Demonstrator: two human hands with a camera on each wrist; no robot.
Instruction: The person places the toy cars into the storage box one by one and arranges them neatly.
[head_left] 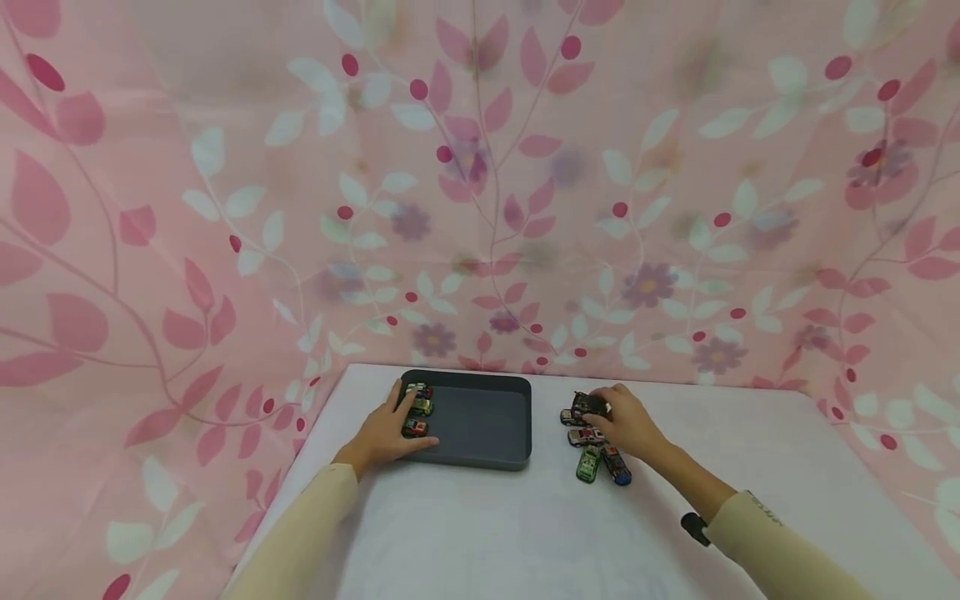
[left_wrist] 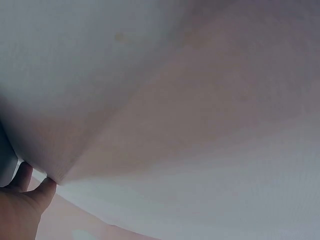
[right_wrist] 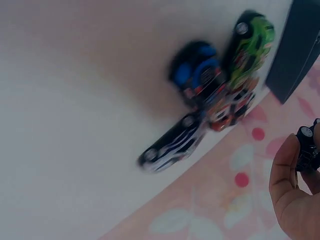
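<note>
I see a white table [head_left: 480, 533] bearing a grey tray [head_left: 480, 425]. The left hand [head_left: 382, 433] spreads across its left edge; the right hand [head_left: 628, 421] pinches a black toy car [head_left: 587, 406] near four loose cars [head_left: 587, 437]. A light pinch, lifted clear of those, looks best.

Our left arm [head_left: 303, 529] reaches forward, sleeve nearly to the wrist; left hand [head_left: 384, 432] palm down, fingers spread, thumb stuck out toward our right. Our right arm [head_left: 693, 477] angles inward, forearm bare further up; right hand [head_left: 627, 423] curled, thumb and fingers pinching. Hands well apart, neither arm crossing.
</note>
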